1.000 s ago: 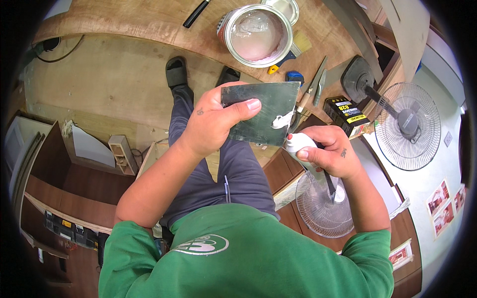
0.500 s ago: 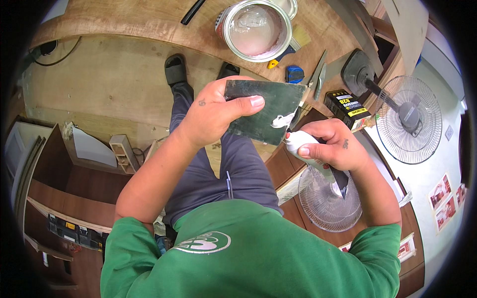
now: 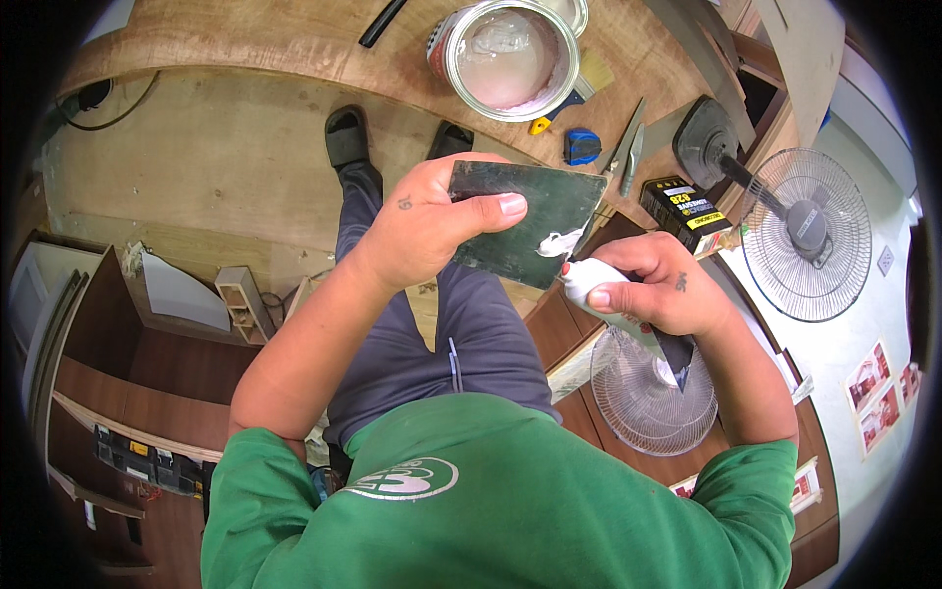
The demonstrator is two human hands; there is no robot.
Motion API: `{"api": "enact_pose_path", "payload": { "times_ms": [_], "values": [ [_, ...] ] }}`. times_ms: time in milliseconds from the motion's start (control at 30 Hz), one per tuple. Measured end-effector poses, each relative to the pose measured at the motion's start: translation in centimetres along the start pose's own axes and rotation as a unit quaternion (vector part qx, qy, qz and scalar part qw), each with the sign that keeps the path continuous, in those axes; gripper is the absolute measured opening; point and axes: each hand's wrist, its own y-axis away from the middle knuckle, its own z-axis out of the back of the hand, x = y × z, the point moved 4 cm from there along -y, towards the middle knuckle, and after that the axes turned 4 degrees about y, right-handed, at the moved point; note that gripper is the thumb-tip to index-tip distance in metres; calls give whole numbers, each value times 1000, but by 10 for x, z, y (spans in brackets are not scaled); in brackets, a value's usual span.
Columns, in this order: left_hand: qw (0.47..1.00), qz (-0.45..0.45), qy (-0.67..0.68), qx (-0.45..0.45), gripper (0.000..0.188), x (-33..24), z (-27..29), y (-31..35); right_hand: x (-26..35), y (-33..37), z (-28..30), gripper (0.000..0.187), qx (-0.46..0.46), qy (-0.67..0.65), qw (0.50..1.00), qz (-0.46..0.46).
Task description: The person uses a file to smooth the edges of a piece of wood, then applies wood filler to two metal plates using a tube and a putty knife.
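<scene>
My left hand (image 3: 417, 221) grips a flat dark green board (image 3: 525, 201), thumb on its upper face and fingers beneath. A dab of white paste (image 3: 559, 243) lies near the board's right lower corner. My right hand (image 3: 667, 285) is wrapped round a white squeeze tube (image 3: 591, 279) with a small red tip. That tip is close beside the paste at the board's edge; whether it touches cannot be made out. Below the same hand a dark pointed blade (image 3: 675, 353) sticks out, its handle hidden.
On the wooden table stand an open can (image 3: 439, 49) of pale pinkish paste, a brush (image 3: 592, 75), a blue tape measure (image 3: 582, 146) and a knife (image 3: 633, 162). A black and yellow box (image 3: 684, 208) and a fan (image 3: 807, 226) are at right. A wire fan guard (image 3: 638, 412) lies below my right hand.
The board and my left hand have shifted very slightly to the right. My right hand holds nearly the same place and grip.
</scene>
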Motion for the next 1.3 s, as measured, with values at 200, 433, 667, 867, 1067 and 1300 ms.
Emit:
{"api": "enact_pose_path", "payload": {
  "times_ms": [200, 433, 667, 867, 1067, 1300],
  "values": [
    [1000, -7, 11, 6, 24, 2, 3, 1, 1, -1, 0, 24, 3, 18, 1000, 1],
    [1000, -3, 5, 7, 25, 2, 5, 2, 1, -3, -1, 22, -6, 21, 1000, 8],
    [1000, -6, 3, 0, 25, 1, 5, 2, 2, -4, -1, 21, -5, 53, 999, 10],
    [1000, -6, 7, 9, 26, 2, 5, 2, 3, -5, -1, 21, 0, 58, 998, 26],
    [1000, -3, 5, 7, 28, 3, 6, 2, 4, -6, -2, 21, -3, 66, 998, 25],
    [1000, -5, 8, 16, 28, 4, 7, 3, 4, -7, -3, 22, 11, 75, 997, 1]
  ]
}}
